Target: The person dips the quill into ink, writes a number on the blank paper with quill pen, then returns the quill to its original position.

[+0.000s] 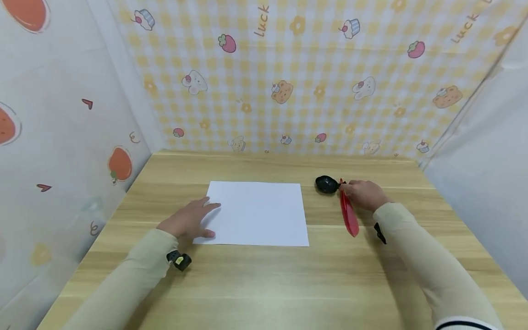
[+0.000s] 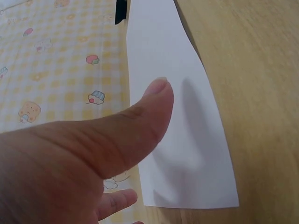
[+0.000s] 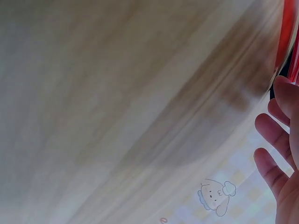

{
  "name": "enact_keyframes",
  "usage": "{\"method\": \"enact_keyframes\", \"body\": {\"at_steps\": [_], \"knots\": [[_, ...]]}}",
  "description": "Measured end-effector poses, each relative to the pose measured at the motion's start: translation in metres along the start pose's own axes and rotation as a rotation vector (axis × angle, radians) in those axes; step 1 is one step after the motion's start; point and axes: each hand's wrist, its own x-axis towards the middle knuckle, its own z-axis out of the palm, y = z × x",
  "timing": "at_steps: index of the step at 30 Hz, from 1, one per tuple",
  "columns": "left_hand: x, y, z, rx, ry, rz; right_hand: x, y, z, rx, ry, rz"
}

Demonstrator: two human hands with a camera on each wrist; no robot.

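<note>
In the head view a white sheet of paper lies flat on the wooden table. My left hand is over its left edge, thumb and fingers spread, holding nothing. In the left wrist view, the thumb stands above the paper and casts a shadow on it. Right of the sheet, my right hand pinches a black-and-red object near its narrow neck. It has a rounded black end and a long, thin red part; its exact kind is unclear. In the right wrist view, only its red edge shows beside the fingers.
The wooden table extends in front of both hands. A yellow checked cloth hangs behind it, with a patterned white sheet on the left and a plain pale one on the right.
</note>
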Motion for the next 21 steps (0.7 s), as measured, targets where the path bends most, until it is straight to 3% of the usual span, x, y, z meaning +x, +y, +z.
{"method": "enact_keyframes", "body": {"at_steps": [11,21], "knots": [[0.0028,-0.0021,0.0017,-0.004,-0.042,-0.053,0.0009,-0.0005,-0.0013,0.044,-0.078,0.041],[0.0053,-0.0042,0.0059,-0.023,-0.051,-0.062,0.0019,-0.0038,-0.0026,0.054,-0.086,0.055]]}}
